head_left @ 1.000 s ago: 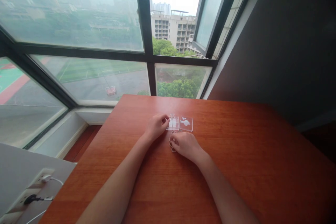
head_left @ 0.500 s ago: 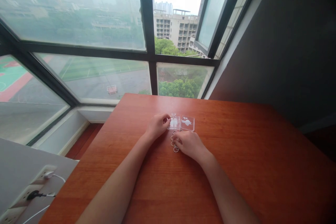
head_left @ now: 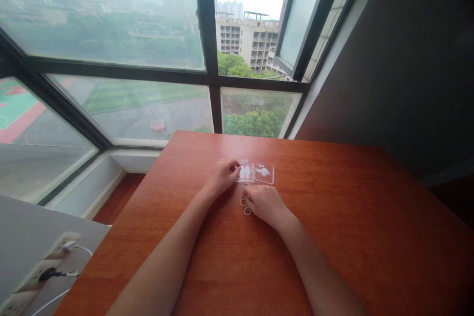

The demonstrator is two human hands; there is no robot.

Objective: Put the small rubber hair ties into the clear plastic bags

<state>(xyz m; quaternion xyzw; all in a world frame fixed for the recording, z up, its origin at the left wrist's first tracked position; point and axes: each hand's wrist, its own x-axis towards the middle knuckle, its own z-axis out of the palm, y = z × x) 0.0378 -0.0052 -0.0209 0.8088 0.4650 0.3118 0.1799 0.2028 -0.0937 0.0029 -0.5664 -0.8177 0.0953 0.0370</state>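
A clear, hinged-looking plastic box lies opened flat on the table, its left half (head_left: 246, 173) and its right half (head_left: 264, 173) side by side, with white markings on it. My left hand (head_left: 223, 176) is closed at the left edge of the box, thumb and fingers gripping it. Just in front of the box, several small pale rings (head_left: 247, 211) lie loosely on the wood. My right hand (head_left: 264, 202) reaches down over them, its fingertips pinched together among the rings. Whatever sits between those fingertips is hidden.
The reddish-brown wooden table (head_left: 348, 207) runs up to a dark-framed window (head_left: 213, 76). A wall socket strip (head_left: 44, 271) with plugs and cables is at the lower left, beside the table edge. A dark wall rises on the right.
My right fingers have closed in and shifted slightly among the rings, and fewer rings show beside them. My left hand stays at the box.
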